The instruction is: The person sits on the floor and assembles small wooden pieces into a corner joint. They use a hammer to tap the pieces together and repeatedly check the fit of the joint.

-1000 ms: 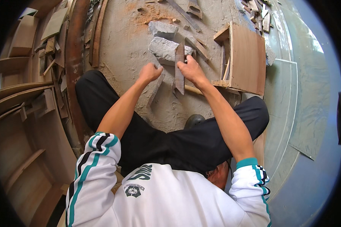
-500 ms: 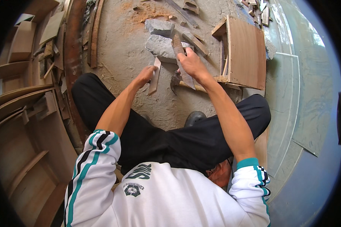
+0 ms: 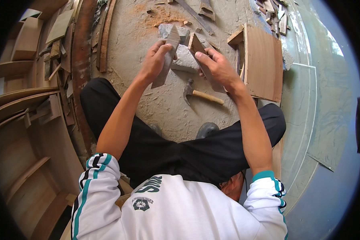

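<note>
My left hand [image 3: 153, 63] is closed around a flat strip of wood [image 3: 163, 71] with a slanted, pointed far end. In my right hand [image 3: 220, 68] is a second flat wooden strip [image 3: 213, 81], its far end tipped up and its pale edge showing. The two strips are apart, held above the floor on either side of a rough grey stone block [image 3: 186, 59]. Another grey stone [image 3: 180, 32] lies just beyond, partly hidden by the left strip. On the floor nearer to me rests a claw hammer [image 3: 206, 96] with a wooden handle.
An open wooden box [image 3: 263, 62] stands to the right, beside glass sheets [image 3: 304, 128]. Sawdust [image 3: 148, 22], small offcuts and a handsaw [image 3: 207, 10] lie at the far side. Wooden drawers and frames [image 3: 28, 148] fill the left, along a rusty brown beam [image 3: 82, 56].
The left strip has been raised and turned to show its broad face. My right hand has moved right with its strip, farther from the left one, uncovering the hammer.
</note>
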### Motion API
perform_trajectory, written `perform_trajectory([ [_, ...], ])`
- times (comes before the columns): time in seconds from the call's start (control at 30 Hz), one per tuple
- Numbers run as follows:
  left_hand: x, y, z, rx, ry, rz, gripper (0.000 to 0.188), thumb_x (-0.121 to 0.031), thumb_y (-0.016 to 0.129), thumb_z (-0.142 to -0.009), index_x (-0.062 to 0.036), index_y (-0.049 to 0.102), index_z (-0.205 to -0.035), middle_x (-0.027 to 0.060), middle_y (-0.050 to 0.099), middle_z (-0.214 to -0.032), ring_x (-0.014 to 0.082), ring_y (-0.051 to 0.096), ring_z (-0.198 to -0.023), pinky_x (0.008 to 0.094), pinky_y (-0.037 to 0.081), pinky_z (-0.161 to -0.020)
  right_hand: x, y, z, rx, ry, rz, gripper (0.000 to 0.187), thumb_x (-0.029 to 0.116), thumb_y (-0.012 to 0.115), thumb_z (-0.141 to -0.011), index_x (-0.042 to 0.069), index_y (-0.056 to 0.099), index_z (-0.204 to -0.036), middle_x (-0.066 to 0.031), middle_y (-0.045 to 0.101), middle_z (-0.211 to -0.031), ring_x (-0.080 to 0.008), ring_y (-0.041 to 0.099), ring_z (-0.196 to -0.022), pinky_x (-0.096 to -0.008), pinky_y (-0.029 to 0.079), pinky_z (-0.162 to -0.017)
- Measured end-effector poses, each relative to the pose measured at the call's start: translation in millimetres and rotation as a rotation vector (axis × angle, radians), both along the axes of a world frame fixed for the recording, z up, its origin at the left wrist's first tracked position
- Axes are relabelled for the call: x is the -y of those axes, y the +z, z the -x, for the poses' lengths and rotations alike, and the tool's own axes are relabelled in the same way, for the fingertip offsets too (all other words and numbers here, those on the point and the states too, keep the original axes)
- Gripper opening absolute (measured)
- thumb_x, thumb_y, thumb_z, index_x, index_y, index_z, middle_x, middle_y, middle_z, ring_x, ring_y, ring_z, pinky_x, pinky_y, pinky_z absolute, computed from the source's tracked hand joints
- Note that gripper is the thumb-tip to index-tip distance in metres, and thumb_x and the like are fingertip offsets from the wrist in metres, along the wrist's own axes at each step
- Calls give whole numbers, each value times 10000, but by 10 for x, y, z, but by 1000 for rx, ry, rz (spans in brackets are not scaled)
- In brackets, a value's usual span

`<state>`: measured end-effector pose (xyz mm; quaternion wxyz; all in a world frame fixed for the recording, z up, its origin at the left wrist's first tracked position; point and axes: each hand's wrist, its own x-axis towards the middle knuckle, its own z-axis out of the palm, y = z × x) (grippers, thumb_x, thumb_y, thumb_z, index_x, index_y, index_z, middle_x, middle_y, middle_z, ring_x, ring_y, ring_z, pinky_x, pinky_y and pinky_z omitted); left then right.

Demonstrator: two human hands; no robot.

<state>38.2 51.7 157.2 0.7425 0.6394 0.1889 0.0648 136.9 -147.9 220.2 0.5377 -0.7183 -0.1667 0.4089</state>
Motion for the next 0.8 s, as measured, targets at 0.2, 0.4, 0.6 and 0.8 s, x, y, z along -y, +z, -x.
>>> perform_trajectory([
  [0.2, -33, 358, 110, 65, -146, -221, 347, -247, 561, -993, 6, 567, -1231, 64, 676, -915, 123, 613, -848, 279, 491, -775, 100, 92, -157, 254, 53, 112, 502, 503, 648, -917, 22, 686, -1059, -42, 631, -755, -111, 578, -678, -277, 473, -666],
  [0.4, -19, 525, 170, 38, -207, -295, 349, -237, 576, -982, 8, 581, -1230, 72, 682, -948, 124, 632, -894, 285, 495, -797, 34, 13, -200, 312, 70, 104, 524, 514, 654, -905, 30, 699, -1098, -92, 678, -811, -148, 611, -690, -305, 489, -699],
  [0.6, -36, 445, 168, 54, -170, -201, 347, -246, 568, -982, -2, 590, -1228, 60, 684, -916, 103, 600, -848, 269, 478, -753, -62, -68, -212, 392, 68, 87, 543, 524, 657, -896, 22, 704, -1100, -123, 697, -869, -177, 633, -750, -326, 497, -738],
  [0.8, -80, 426, 166, 8, -196, -150, 363, -264, 546, -998, -9, 579, -1253, 49, 679, -898, 83, 574, -807, 248, 454, -703, -95, 39, -220, 443, 86, 110, 541, 520, 654, -895, 15, 714, -1079, -132, 712, -849, -192, 646, -752, -332, 503, -736],
])
